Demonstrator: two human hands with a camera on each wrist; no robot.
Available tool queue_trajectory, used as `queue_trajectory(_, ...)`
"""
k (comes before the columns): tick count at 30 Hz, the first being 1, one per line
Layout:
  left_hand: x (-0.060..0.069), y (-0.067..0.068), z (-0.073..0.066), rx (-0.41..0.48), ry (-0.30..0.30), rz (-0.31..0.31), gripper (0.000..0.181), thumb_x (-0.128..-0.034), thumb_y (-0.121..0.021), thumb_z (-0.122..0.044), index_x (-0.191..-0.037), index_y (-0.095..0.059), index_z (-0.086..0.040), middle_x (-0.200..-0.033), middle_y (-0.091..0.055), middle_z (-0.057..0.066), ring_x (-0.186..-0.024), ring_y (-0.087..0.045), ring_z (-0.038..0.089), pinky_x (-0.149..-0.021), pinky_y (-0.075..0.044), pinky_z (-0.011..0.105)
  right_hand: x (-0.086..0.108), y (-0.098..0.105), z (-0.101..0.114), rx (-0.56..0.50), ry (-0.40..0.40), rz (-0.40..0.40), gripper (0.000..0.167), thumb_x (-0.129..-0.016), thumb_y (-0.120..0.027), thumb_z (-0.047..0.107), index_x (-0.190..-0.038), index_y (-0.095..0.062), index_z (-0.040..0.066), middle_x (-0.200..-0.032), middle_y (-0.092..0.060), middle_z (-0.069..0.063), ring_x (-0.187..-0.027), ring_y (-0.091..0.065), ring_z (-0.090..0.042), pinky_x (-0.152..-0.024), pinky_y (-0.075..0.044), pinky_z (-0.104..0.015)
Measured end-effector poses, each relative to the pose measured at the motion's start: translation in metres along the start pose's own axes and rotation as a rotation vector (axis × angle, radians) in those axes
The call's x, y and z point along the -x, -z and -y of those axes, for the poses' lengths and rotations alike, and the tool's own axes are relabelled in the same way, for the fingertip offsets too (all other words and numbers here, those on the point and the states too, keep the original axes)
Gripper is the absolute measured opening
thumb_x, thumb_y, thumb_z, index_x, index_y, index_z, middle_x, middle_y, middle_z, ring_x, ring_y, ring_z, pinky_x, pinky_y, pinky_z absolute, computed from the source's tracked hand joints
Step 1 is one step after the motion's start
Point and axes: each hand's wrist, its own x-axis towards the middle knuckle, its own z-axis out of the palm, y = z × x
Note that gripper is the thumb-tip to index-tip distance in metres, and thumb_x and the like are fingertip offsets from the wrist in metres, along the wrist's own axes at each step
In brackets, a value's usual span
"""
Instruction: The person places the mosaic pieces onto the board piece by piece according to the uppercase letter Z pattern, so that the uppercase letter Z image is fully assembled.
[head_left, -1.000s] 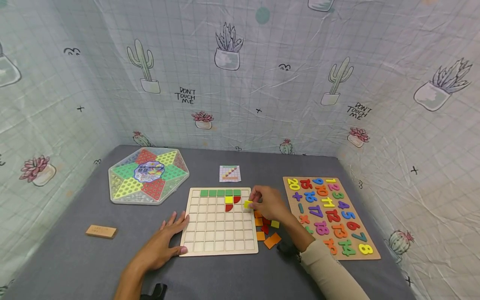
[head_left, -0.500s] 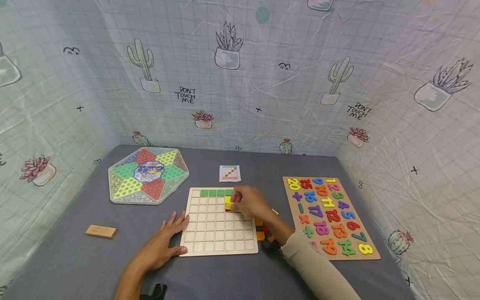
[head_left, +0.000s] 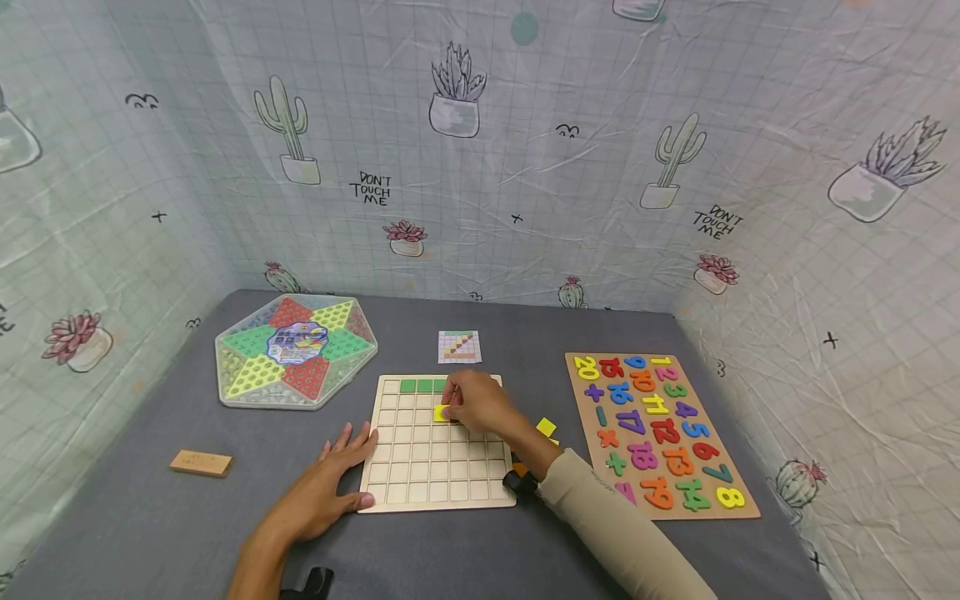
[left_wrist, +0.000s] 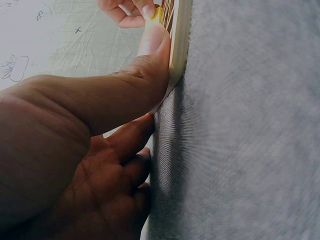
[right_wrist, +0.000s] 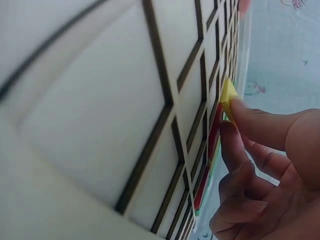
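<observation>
A wooden grid board (head_left: 420,467) lies on the grey table. My left hand (head_left: 330,479) rests at its left edge, fingers spread and thumb at the near corner. My right hand (head_left: 480,404) pinches a yellow square tile (head_left: 441,413) between thumb and fingers, low over the upper middle cells. In the right wrist view the yellow tile (right_wrist: 228,95) is tilted at the grid, near a red piece (right_wrist: 214,131). Green tiles (head_left: 423,386) fill cells along the top row; the right hand covers part of that row and the pieces beneath it.
Loose yellow tiles (head_left: 547,427) and orange ones (head_left: 520,469) lie right of the board, partly behind the right forearm. A pattern card (head_left: 459,347) sits beyond it. A number board (head_left: 663,433) is at right, a hexagonal game box (head_left: 296,354) and a wooden block (head_left: 202,463) at left.
My right hand has carried the yellow tile leftward from the board's right edge to the upper middle cells. The left hand has stayed in place.
</observation>
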Motion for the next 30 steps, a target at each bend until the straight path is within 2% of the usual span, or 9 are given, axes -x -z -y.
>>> queue_trajectory(5,0.0,0.0,-0.001,-0.002,0.001,-0.005,0.095,-0.082,-0.087,-0.023,-0.163,-0.041,-0.005,-0.174,-0.028,0.019,-0.162,-0.012,0.052,-0.127,-0.009,0.074,-0.002,-0.003,0.002,0.043,0.016,0.004,0.012,-0.092,-0.086,0.019,-0.09,-0.073,0.02,-0.072,-0.063,0.006,-0.063,-0.057,-0.012,-0.056,-0.045,-0.026)
queue_trajectory(9,0.001,0.0,-0.002,0.001,-0.007,-0.014,0.094,-0.0812,-0.087,-0.024,-0.162,-0.043,-0.004,-0.173,-0.03,0.02,-0.161,-0.014,0.053,-0.127,-0.011,0.075,-0.002,-0.003,0.003,0.065,0.029,-0.028,0.011,-0.09,-0.087,0.017,-0.086,-0.077,0.021,-0.072,-0.065,0.007,-0.065,-0.058,-0.01,-0.058,-0.047,-0.027)
queue_trajectory(15,0.0,0.0,-0.001,-0.004,0.0,-0.006,0.094,-0.0812,-0.087,-0.024,-0.162,-0.043,-0.004,-0.173,-0.029,0.02,-0.161,-0.013,0.053,-0.127,-0.011,0.076,0.004,0.0,0.001,0.086,0.032,-0.055,0.009,-0.089,-0.088,0.016,-0.093,-0.087,0.023,-0.093,-0.08,0.009,-0.083,-0.068,-0.011,-0.07,-0.055,-0.032)
queue_trajectory(19,0.001,-0.001,0.0,-0.006,0.0,-0.002,0.094,-0.0816,-0.087,-0.025,-0.163,-0.043,-0.005,-0.173,-0.029,0.02,-0.161,-0.013,0.053,-0.126,-0.011,0.075,0.011,0.004,-0.005,0.022,0.05,-0.006,0.014,-0.092,-0.086,0.017,-0.105,-0.087,0.021,-0.105,-0.083,0.006,-0.095,-0.073,-0.013,-0.079,-0.06,-0.033)
queue_trajectory(21,0.001,-0.001,0.0,-0.001,0.0,0.002,0.094,-0.082,-0.087,-0.026,-0.163,-0.042,-0.005,-0.173,-0.028,0.019,-0.161,-0.013,0.053,-0.126,-0.01,0.075,0.014,0.007,-0.01,-0.028,0.068,0.018,0.019,-0.093,-0.084,0.017,-0.112,-0.086,0.019,-0.105,-0.083,0.004,-0.096,-0.074,-0.014,-0.082,-0.062,-0.033)
queue_trajectory(26,0.001,-0.001,0.002,0.009,-0.003,0.006,0.094,-0.0832,-0.086,-0.024,-0.163,-0.041,-0.005,-0.174,-0.028,0.02,-0.162,-0.011,0.053,-0.126,-0.009,0.075,0.025,0.019,-0.021,-0.085,0.1,0.03,0.029,-0.094,-0.083,0.015,-0.123,-0.082,0.014,-0.098,-0.079,0.003,-0.094,-0.07,-0.015,-0.079,-0.059,-0.031)
queue_trajectory(30,0.0,0.0,0.002,0.007,0.005,0.008,0.094,-0.0835,-0.086,-0.022,-0.164,-0.041,-0.005,-0.174,-0.026,0.019,-0.163,-0.01,0.051,-0.127,-0.008,0.074,0.035,0.03,-0.028,-0.119,0.074,0.013,0.028,-0.094,-0.082,0.013,-0.122,-0.081,0.013,-0.095,-0.076,0.002,-0.094,-0.065,-0.017,-0.074,-0.054,-0.03)
